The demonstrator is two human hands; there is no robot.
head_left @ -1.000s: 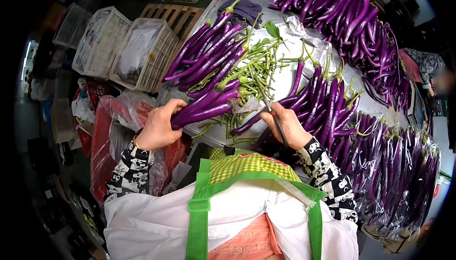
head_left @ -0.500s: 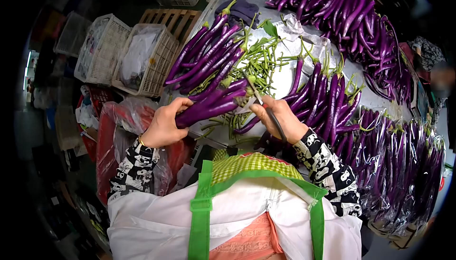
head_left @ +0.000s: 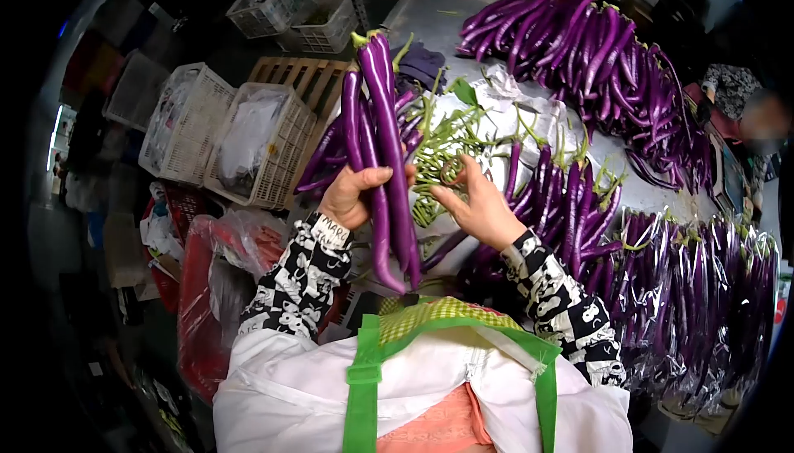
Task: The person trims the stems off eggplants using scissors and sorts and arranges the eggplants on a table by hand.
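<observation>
Wrapped round a small bunch of long purple eggplants (head_left: 389, 155), my left hand (head_left: 351, 195) holds them close to upright, green caps at the top. My right hand (head_left: 484, 209) is just to the right with thumb and forefinger apart, over a pile of cut green stems (head_left: 455, 134). A dark loop, perhaps a scissors handle, shows by its fingertips; I cannot make out the rest. Behind my left hand lie more eggplants (head_left: 327, 151), partly hidden. Loose eggplants (head_left: 552, 196) with long stems lie right of my right hand.
A large heap of eggplants (head_left: 595, 39) covers the far right of the metal table (head_left: 434, 8). Bagged eggplants (head_left: 695, 296) stand at the near right. White crates (head_left: 269, 159) and a wooden pallet (head_left: 306, 81) are left. Another person (head_left: 736, 93) is at the far right.
The eggplants in my left hand have swung from lying sideways to upright. My right hand no longer grips the scissors by their black handle, and its fingers have spread.
</observation>
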